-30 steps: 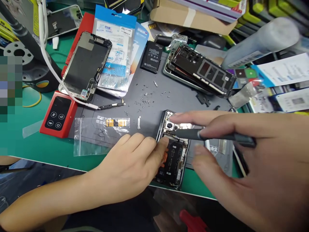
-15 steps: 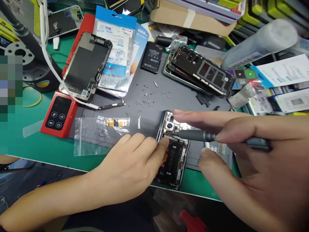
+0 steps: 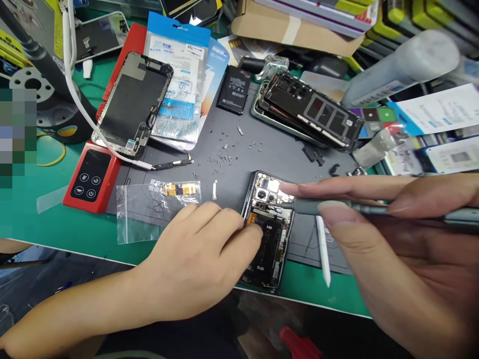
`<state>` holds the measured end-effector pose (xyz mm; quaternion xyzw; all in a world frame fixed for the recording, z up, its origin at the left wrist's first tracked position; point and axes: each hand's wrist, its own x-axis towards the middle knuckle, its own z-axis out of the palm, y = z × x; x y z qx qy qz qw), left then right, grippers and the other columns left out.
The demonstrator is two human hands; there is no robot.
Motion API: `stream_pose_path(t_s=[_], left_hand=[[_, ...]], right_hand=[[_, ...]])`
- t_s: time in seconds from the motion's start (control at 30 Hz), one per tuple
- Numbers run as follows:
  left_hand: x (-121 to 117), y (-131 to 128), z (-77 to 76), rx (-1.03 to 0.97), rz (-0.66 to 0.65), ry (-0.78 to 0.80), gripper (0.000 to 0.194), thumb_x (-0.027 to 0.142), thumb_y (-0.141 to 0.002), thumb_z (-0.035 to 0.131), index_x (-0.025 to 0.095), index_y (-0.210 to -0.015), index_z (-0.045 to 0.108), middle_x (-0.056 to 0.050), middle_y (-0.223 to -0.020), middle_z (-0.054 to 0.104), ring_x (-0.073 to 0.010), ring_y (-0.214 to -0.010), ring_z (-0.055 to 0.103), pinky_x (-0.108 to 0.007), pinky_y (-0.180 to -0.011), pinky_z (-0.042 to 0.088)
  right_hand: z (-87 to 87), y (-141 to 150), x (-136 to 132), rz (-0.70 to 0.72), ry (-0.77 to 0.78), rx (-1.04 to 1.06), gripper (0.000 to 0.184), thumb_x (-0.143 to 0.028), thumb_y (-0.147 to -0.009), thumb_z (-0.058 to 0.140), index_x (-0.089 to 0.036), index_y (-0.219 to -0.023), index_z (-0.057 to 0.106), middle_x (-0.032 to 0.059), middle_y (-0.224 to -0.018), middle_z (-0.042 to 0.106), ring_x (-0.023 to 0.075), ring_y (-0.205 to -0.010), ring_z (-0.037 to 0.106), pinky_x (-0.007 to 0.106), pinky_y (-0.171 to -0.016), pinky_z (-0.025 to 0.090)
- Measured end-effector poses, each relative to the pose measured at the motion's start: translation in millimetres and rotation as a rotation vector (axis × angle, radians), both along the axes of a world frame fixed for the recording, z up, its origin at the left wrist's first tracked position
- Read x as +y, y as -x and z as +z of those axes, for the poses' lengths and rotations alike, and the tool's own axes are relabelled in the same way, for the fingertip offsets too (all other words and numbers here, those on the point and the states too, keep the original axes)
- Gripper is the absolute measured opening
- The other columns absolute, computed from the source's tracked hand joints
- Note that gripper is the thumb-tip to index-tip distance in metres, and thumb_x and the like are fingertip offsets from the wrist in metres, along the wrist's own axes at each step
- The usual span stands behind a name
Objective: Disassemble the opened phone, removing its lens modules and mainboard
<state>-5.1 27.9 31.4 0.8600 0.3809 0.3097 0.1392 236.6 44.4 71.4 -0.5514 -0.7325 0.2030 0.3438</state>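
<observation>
An opened phone (image 3: 279, 239), its inner board, camera modules and black battery exposed, lies at the mat's front edge. My left hand (image 3: 202, 259) is closed at the phone's left side, with its fingers curled and the thumb and forefinger over the upper left of the battery. An orange flex strip (image 3: 252, 218) shows just above that forefinger. In my right hand (image 3: 389, 249) a slim grey screwdriver (image 3: 310, 206) is gripped between thumb and fingers, nearly level. Its thin tip points left into the area just below the camera (image 3: 262, 194). Whether the tip touches anything is unclear.
Tiny screws (image 3: 226, 158) are scattered on the grey mat (image 3: 202, 149). A plastic bag (image 3: 138, 214), a red control box (image 3: 90, 177), a detached screen (image 3: 134, 104), a loose battery (image 3: 234, 89) and another opened phone (image 3: 310, 109) surround the work. A white stick (image 3: 323, 252) lies right.
My left forefinger has drawn back from the camera area, uncovering the orange flex strip. My right hand has shifted right, its thumb now pressed on the screwdriver; the white stick has come into view.
</observation>
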Motion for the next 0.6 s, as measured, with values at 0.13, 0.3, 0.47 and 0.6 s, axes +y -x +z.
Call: stream_pose_path(t_s=[0.13, 0.3, 0.47, 0.6], left_hand=[[0.7, -2.0, -2.1, 0.080, 0.004, 0.003, 0.029, 0.020, -0.117, 0.057, 0.007, -0.139, 0.069, -0.005, -0.099, 0.070, -0.0230, -0.085, 0.056, -0.041, -0.072, 0.048], [-0.6, -5.0, -6.5, 0.137, 0.016, -0.018, 0.035, 0.023, -0.117, 0.057, 0.004, -0.145, 0.066, -0.006, -0.100, 0.071, -0.0245, -0.085, 0.057, -0.041, -0.069, 0.042], [-0.6, -3.8, -8.5, 0.146, 0.007, -0.010, 0.034, 0.020, -0.117, 0.054, 0.004, -0.145, 0.066, -0.006, -0.100, 0.070, -0.0245, -0.085, 0.056, -0.041, -0.070, 0.042], [0.6, -4.2, -8.1, 0.141, 0.006, -0.003, 0.035, 0.020, -0.118, 0.052, 0.003, -0.145, 0.067, -0.006, -0.099, 0.070, -0.0243, -0.085, 0.056, -0.041, -0.070, 0.042]], right_hand=[[2.9, 15.6, -7.2, -0.130, 0.029, 0.055, 0.032, -0.026, -0.100, 0.085, -0.029, -0.108, 0.054, 0.0049, -0.117, 0.084, 0.0233, -0.103, 0.085, 0.026, -0.073, 0.074], [4.1, 22.4, -11.2, -0.128, 0.051, 0.001, 0.030, -0.029, -0.102, 0.082, -0.029, -0.106, 0.052, 0.0027, -0.114, 0.082, 0.0209, -0.106, 0.085, 0.026, -0.074, 0.073], [0.9, 19.5, -12.7, -0.127, 0.048, 0.005, 0.031, -0.028, -0.101, 0.083, -0.030, -0.107, 0.052, 0.0035, -0.116, 0.082, 0.0222, -0.108, 0.085, 0.031, -0.080, 0.075], [2.6, 24.6, -7.4, -0.051, 0.007, -0.044, 0.029, -0.026, -0.102, 0.081, -0.031, -0.100, 0.053, -0.0002, -0.115, 0.085, 0.0215, -0.103, 0.085, 0.039, -0.091, 0.075]])
